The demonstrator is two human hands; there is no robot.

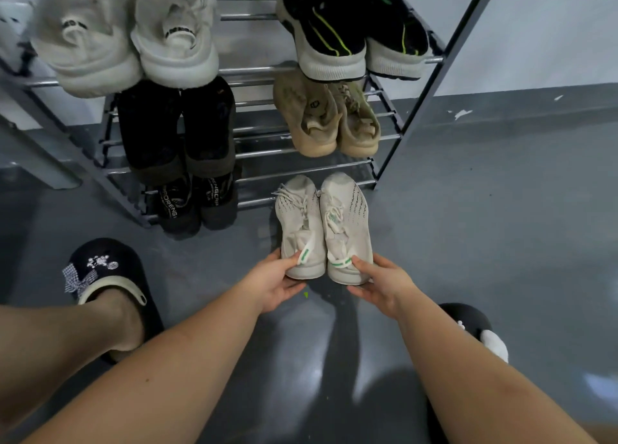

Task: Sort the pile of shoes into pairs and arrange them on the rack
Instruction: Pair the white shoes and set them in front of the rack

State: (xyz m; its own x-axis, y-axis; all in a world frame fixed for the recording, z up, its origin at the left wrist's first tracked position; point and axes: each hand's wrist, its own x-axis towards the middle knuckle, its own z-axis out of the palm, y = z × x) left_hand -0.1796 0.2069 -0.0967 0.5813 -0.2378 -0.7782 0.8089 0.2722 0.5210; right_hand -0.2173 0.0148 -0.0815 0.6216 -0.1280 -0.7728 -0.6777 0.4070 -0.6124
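Note:
A pair of off-white knit sneakers with green heel tabs sits side by side on the grey floor, toes touching the front of the metal rack (418,85). My left hand (279,281) grips the heel of the left sneaker (299,222). My right hand (381,284) grips the heel of the right sneaker (347,219). On the rack stand a white pair (133,42) and a black pair with neon stripes (351,32) on top, a black pair (177,129) and a beige pair (331,119) below, and black lettered shoes (197,202) on the lowest tier.
My feet wear black slippers, one at the left (103,269) and one at the lower right (475,326). The rack's right leg slants down to the floor beside the sneakers. A grey baseboard runs along the white wall at the right.

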